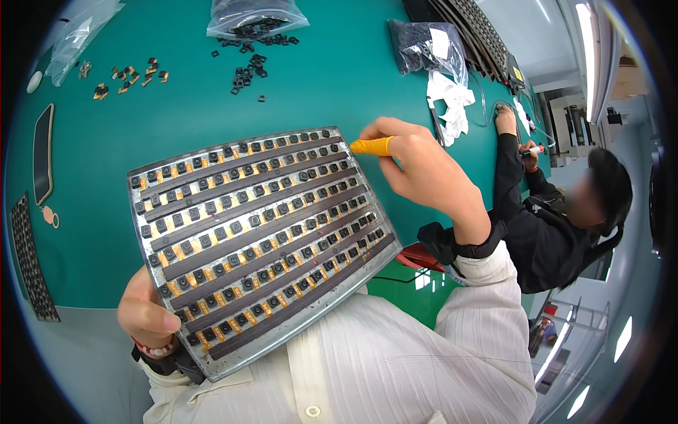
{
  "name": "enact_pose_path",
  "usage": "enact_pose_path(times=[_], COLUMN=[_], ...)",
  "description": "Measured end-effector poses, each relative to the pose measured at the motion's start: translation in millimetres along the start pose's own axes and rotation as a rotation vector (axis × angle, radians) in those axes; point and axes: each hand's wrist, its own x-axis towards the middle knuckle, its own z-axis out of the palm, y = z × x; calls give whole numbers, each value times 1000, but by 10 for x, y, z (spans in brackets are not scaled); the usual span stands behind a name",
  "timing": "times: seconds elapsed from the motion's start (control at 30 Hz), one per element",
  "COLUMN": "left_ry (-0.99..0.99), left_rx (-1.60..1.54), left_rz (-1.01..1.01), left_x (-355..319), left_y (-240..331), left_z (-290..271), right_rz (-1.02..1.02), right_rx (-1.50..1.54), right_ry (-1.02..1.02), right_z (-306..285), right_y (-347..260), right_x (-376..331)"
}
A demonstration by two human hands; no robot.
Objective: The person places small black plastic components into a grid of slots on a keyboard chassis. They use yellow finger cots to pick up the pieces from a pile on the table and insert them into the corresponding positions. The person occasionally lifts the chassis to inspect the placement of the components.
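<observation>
A grey metal tray [316, 309] is held tilted in front of my body. Rows of small black camera modules [255, 220] with gold flex strips line it, separated by dark bars [233, 244]. Near its lower left corner, my left hand [145, 311] grips the edge, with the thumb on top and the other fingers mostly hidden beneath. My right hand [418, 159] is beside the upper right corner, its fingers partly bent and apart. A yellow finger cot [373, 146] covers one fingertip close to the tray's edge; whether it touches cannot be made out.
On the green table [311, 95] lie loose black parts [248, 74], gold-strip modules [127, 76], a phone [44, 152] and plastic bags [256, 15]. Another filled tray [34, 261] is at the left edge. To the right, a person in black [547, 226] works near white tissue [450, 102].
</observation>
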Motion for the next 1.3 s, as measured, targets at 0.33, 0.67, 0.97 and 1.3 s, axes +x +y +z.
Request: enact_pose_path(times=[0.33, 0.67, 0.97, 1.3], left_ry=[76, 18, 14, -3], left_rx=[27, 96, -16, 110], left_rz=[26, -10, 55, 34], left_x=[-9, 13, 31, 9], left_y=[-30, -5, -8, 24], left_z=[10, 178, 114, 85], right_rz=[18, -12, -13, -22], right_rx=[127, 232, 57, 88], right_ry=[-38, -36, -27, -11], right_z=[95, 263, 9, 12], right_y=[-88, 61, -92, -257], right_x=[11, -37, -47, -38])
